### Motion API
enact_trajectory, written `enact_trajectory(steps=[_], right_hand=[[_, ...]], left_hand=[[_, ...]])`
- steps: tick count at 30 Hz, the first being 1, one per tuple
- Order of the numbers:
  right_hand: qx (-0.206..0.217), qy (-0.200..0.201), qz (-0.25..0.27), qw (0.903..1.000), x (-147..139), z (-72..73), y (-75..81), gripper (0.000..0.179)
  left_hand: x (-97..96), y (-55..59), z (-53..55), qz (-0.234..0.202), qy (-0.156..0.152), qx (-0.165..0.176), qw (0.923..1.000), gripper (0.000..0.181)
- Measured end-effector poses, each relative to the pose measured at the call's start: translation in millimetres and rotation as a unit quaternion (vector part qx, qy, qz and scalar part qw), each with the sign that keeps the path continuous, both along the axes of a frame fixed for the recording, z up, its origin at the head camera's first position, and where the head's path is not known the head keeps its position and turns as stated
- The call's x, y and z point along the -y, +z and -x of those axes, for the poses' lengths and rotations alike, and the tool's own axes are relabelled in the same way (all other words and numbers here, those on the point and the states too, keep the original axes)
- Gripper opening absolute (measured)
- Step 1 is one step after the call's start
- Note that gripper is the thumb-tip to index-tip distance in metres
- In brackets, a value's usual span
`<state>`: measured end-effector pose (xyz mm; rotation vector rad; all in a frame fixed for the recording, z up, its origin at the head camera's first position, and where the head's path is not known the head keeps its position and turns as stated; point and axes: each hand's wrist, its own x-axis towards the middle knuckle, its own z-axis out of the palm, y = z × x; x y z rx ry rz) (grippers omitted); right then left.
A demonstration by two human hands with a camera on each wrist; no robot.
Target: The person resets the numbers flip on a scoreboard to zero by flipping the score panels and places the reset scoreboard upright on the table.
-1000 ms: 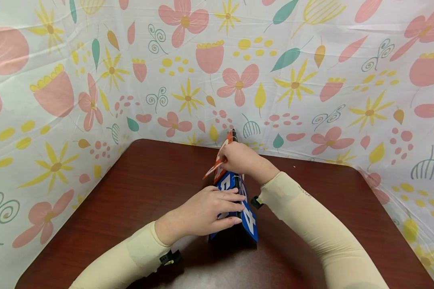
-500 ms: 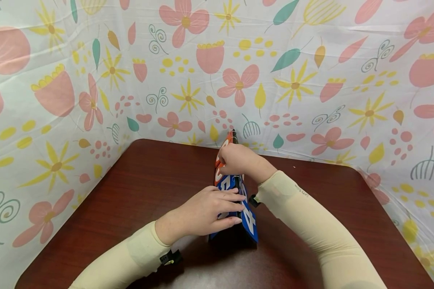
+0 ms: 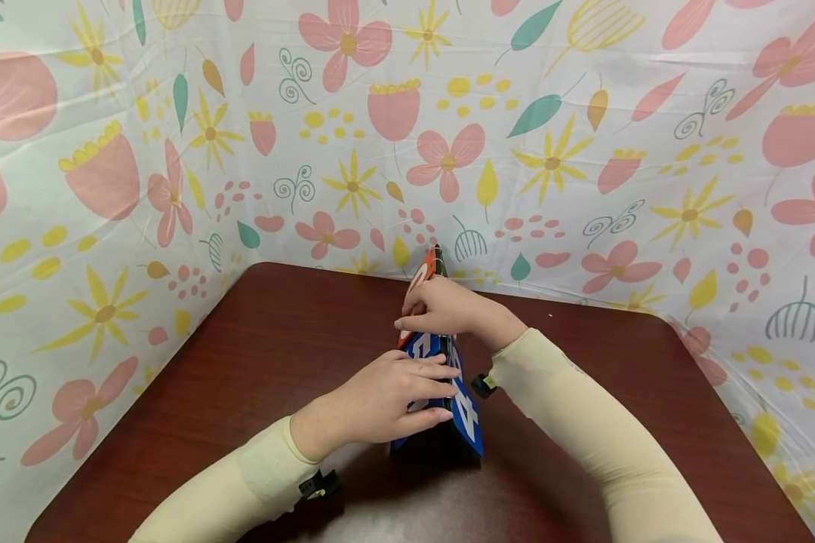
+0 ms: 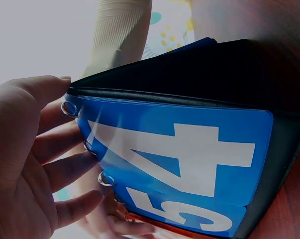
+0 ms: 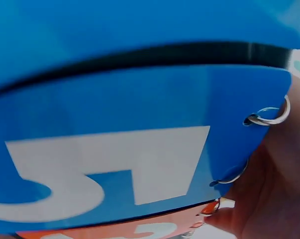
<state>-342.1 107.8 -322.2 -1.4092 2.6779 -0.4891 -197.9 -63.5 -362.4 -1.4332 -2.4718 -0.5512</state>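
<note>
A tabletop flip scoreboard [image 3: 466,415] stands like a tent on the table, with blue and orange number cards hung on metal rings along its black ridge. My left hand [image 3: 387,396] rests across the near part of the ridge, its fingers fairly straight; the left wrist view shows them beside the rings [image 4: 106,178] and a blue card [image 4: 189,149] reading 4. At the farther, orange cards [image 3: 417,279] is my right hand [image 3: 448,305], loosely bent, thumb and forefinger apart. A blue card [image 5: 110,164] reading 5 fills much of the right wrist view. My right fingertips are partly hidden.
The dark red-brown table [image 3: 299,339] carries the scoreboard near its middle. A white flower-print cloth [image 3: 380,151] hangs behind and along both sides. Each sleeved forearm wears a small black device [image 3: 319,484] at the wrist.
The orange card that my right hand was lifting on the left side has come down flat. My right fingers have since loosened from it and shifted slightly nearer. The left hand has stayed put.
</note>
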Motion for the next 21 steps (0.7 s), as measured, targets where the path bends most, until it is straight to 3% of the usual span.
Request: enact_trajectory(steps=[3,6,8,12,14,16,18,21], right_hand=[[0.031,0.003,0.088,0.9956,-9.0,-0.7,-5.2,0.019],[0.053,-0.024,0.195,0.9791,-20.4,-3.1,-12.3,0.017],[0.059,-0.044,0.272,0.9596,-27.3,-3.6,-20.1,0.016],[0.045,-0.084,0.409,0.9075,-40.6,-1.6,-37.9,0.015],[0.032,-0.113,0.456,0.8821,-47.0,1.8,-46.5,0.015],[0.016,-0.143,0.481,0.8648,-54.0,5.9,-54.9,0.016],[0.012,-0.179,0.483,0.8569,-60.7,9.3,-62.9,0.018],[0.016,-0.238,0.439,0.8663,-71.4,13.5,-76.7,0.024]], left_hand=[[0.1,0.0,0.1,-0.001,-0.001,0.002,1.0,0.036],[-0.1,0.1,0.2,-0.002,-0.002,0.001,1.0,0.036],[0.0,0.0,0.7,-0.004,-0.003,0.001,1.0,0.036],[-0.4,-0.4,1.5,-0.009,-0.005,0.0,0.9999,0.036],[-0.6,-0.7,1.8,-0.01,-0.005,-0.002,0.9999,0.036],[-0.5,-0.7,1.9,-0.01,-0.005,-0.003,0.9999,0.036],[0.0,-0.6,1.8,-0.009,-0.004,-0.002,1.0,0.036],[1.3,-0.2,1.5,-0.007,0.0,-0.001,1.0,0.036]])
